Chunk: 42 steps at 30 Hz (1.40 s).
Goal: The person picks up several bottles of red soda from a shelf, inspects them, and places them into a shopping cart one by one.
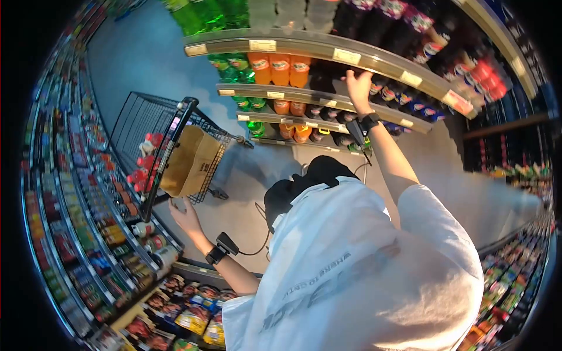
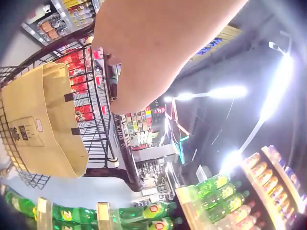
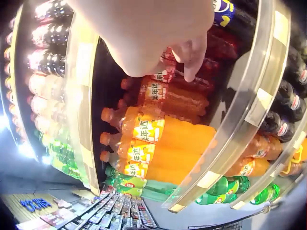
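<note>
Red bottles (image 3: pixel 184 84) sit just under the fingers (image 3: pixel 193 56) of the right hand (image 1: pixel 356 82), which is up over the rail (image 3: pixel 249 110) and inside the dark bay of the shelf (image 1: pixel 304 96). One finger hangs close to a label, but I cannot tell whether the fingers are closed on a bottle or only near it. I read this as the reach-and-pick step, with nothing lifted clear yet. Drawing a bottle out would call for a firm hold on its neck or body, a lift above the rail's lip, then a pull straight back into the aisle. The upper shelf (image 3: pixel 81 86) leaves little headroom, and orange bottles (image 3: pixel 168 136) crowd in just beside. The left hand (image 1: pixel 185 215) is at the near end of the handle (image 1: pixel 177 131), fingers seemingly curled round it. Its cart (image 1: pixel 137 120) stands well apart from the shelf, off to the left, with a bag (image 1: pixel 192 161) against its near wall and red packs (image 1: pixel 143 158) deeper in. Bare floor (image 1: pixel 257 169) between cart and shelf leaves open room to carry something across.
</note>
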Motion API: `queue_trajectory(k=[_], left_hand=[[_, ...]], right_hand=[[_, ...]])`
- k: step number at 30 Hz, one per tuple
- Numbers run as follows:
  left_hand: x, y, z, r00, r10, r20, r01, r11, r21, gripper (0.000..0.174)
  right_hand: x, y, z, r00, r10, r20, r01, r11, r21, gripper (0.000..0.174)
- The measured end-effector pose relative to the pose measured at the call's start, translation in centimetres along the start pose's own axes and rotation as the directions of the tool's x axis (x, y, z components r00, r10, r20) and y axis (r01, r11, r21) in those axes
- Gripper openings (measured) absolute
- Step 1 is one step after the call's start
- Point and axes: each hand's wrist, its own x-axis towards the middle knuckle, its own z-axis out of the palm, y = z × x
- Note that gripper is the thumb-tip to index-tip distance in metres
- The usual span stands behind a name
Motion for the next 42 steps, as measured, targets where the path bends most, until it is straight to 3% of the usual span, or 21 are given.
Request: queue_trajectory(k=[4,5,6,8,9,12,14,16,17,18,20,21,24,28,31,32,35,38,39,40,42], left_hand=[[-4.1,-1.9,-2.0,0.994,-0.099,-0.04,0.102,0.992,0.076,0.063],[-4.6,-1.9,-2.4,0.99,-0.138,-0.042,0.14,0.989,0.056,0.063],[-5.1,-2.0,-2.9,0.984,-0.173,-0.042,0.175,0.984,0.039,0.062],[-6.0,-1.7,-3.8,0.981,-0.194,-0.025,0.195,0.981,0.001,0.061],[-6.3,-1.3,-4.0,0.98,-0.2,-0.018,0.2,0.98,-0.022,0.06],[-6.7,-0.1,-4.9,0.982,-0.189,-0.009,0.189,0.982,-0.021,0.059],[-6.7,0.6,-5.5,0.985,-0.175,-0.004,0.175,0.984,-0.04,0.059],[-6.6,1.2,-5.8,0.988,-0.156,-0.004,0.155,0.986,-0.058,0.059],[-6.4,1.6,-5.9,0.988,-0.157,0.001,0.157,0.986,-0.061,0.059],[-6.3,2.0,-6.1,0.988,-0.157,0.006,0.157,0.985,-0.064,0.058],[-6.2,2.7,-6.5,0.988,-0.156,0.021,0.157,0.985,-0.069,0.058],[-6.1,3.2,-6.6,0.988,-0.155,0.029,0.156,0.985,-0.074,0.058],[-6.1,3.3,-6.6,0.99,-0.134,0.044,0.137,0.988,-0.074,0.057],[-5.8,3.1,-6.9,0.991,-0.125,0.037,0.127,0.989,-0.075,0.058],[-5.3,3.0,-7.2,0.99,-0.128,0.056,0.132,0.989,-0.069,0.058],[-5.0,3.1,-7.3,0.99,-0.125,0.063,0.13,0.988,-0.08,0.057],[-4.4,3.9,-8.0,0.987,-0.111,0.119,0.124,0.986,-0.115,0.053],[-2.0,5.5,-8.1,0.981,-0.027,0.191,0.06,0.983,-0.171,0.046],[-1.2,5.8,-7.8,0.98,0.008,0.198,0.028,0.984,-0.179,0.044],[-0.4,6.2,-7.6,0.978,0.041,0.206,-0.002,0.983,-0.185,0.042],[0.3,9.7,-7.3,0.975,0.126,0.183,-0.088,0.975,-0.204,0.038]], right_hand=[[3.4,1.4,-0.2,0.985,0.172,-0.003,-0.172,0.985,-0.015,0.024],[4.1,1.9,0.3,0.976,0.215,-0.03,-0.204,0.956,0.212,0.022],[5.2,1.5,-0.4,0.939,0.336,0.068,-0.342,0.929,0.144,0.022],[5.8,2.7,-0.6,0.927,0.37,0.065,-0.363,0.836,0.412,0.023],[6.1,3.3,-0.8,0.948,0.308,0.083,-0.314,0.859,0.405,0.022],[5.8,3.5,-0.8,0.947,0.318,0.048,-0.313,0.875,0.37,0.021],[5.9,4.3,-0.9,0.933,0.351,0.083,-0.359,0.928,0.102,0.02],[4.2,1.5,-0.5,0.937,0.333,0.102,-0.314,0.935,-0.165,0.019],[3.2,0.7,-0.1,0.97,0.232,0.078,-0.218,0.964,-0.152,0.029],[2.6,0.3,0.3,0.995,0.094,0.039,-0.08,0.959,-0.272,0.033],[1.1,-0.3,0.7,0.982,-0.189,0.015,0.17,0.842,-0.512,0.039],[0.0,-2.2,0.4,0.995,-0.057,0.082,0.091,0.857,-0.507,0.05],[-1.8,-2.4,0.2,0.98,-0.148,0.13,0.197,0.721,-0.664,0.053],[-2.9,-3.5,-0.1,0.902,-0.363,0.234,0.421,0.62,-0.662,0.067],[-3.1,-2.9,-0.7,0.943,-0.116,0.313,0.296,0.725,-0.622,0.075],[-3.2,-2.4,-0.9,0.91,-0.221,0.352,0.397,0.712,-0.58,0.074],[-4.3,-4.3,-1.1,0.894,-0.125,0.43,0.387,0.698,-0.602,0.075],[-5.0,-4.4,-2.3,0.821,-0.271,0.502,0.532,0.683,-0.501,0.069],[-5.4,-5.1,-2.6,0.842,-0.285,0.457,0.512,0.686,-0.516,0.066],[-5.7,-6.0,-3.0,0.898,-0.173,0.404,0.363,0.81,-0.461,0.065],[-6.2,-7.9,-3.8,0.896,-0.235,0.377,0.398,0.803,-0.444,0.064]])
